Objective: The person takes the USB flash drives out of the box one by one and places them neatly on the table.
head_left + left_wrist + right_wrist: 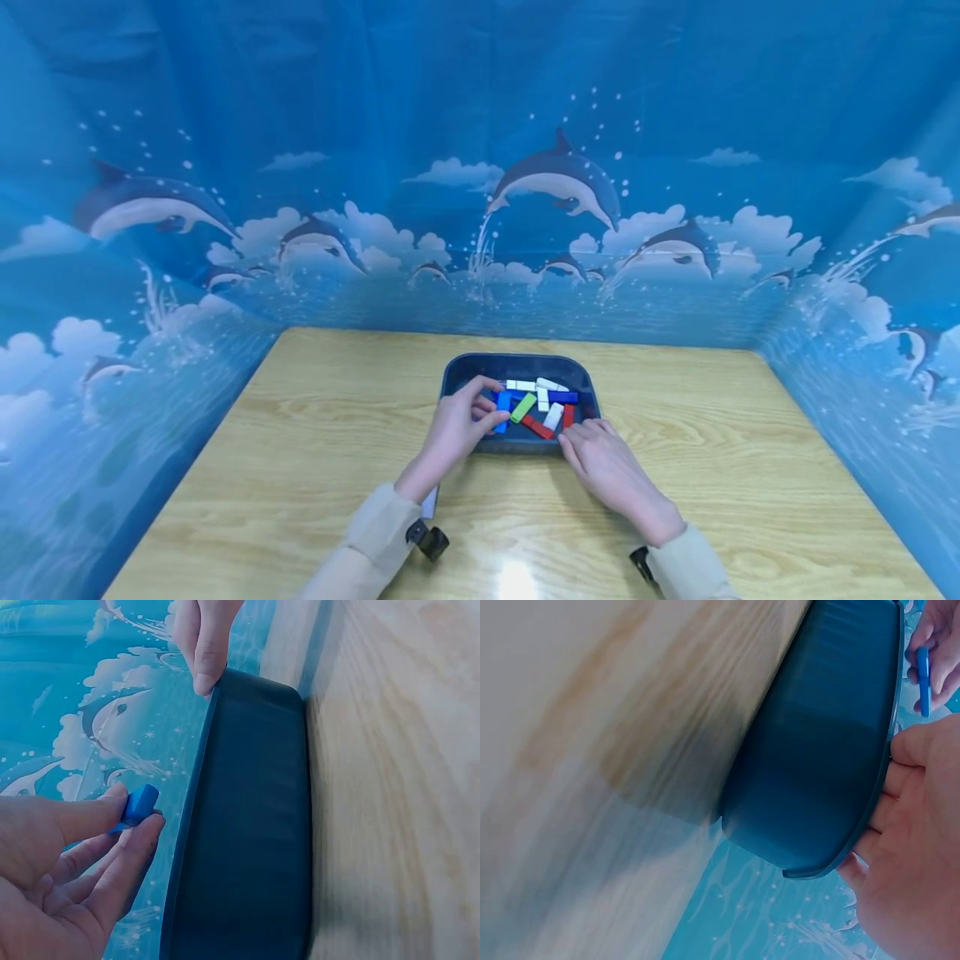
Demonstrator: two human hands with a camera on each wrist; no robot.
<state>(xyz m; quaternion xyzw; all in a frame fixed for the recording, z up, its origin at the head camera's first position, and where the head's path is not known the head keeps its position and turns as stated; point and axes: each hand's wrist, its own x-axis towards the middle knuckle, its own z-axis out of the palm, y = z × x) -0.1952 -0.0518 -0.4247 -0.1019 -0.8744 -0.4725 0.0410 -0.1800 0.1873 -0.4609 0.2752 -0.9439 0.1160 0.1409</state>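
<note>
Head: blue piece (504,402) in left grip (456,425)

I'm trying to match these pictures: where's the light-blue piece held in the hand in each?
Head view: light-blue piece, below centre, in the left hand.
Left wrist view: left of centre.
Right wrist view: upper right, near the edge.
Shared landmark: the dark tray.

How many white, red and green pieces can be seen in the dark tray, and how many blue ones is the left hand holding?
White pieces in the tray: 4
Red pieces in the tray: 2
Green piece in the tray: 1
Blue piece held by the left hand: 1
Total: 8
</note>
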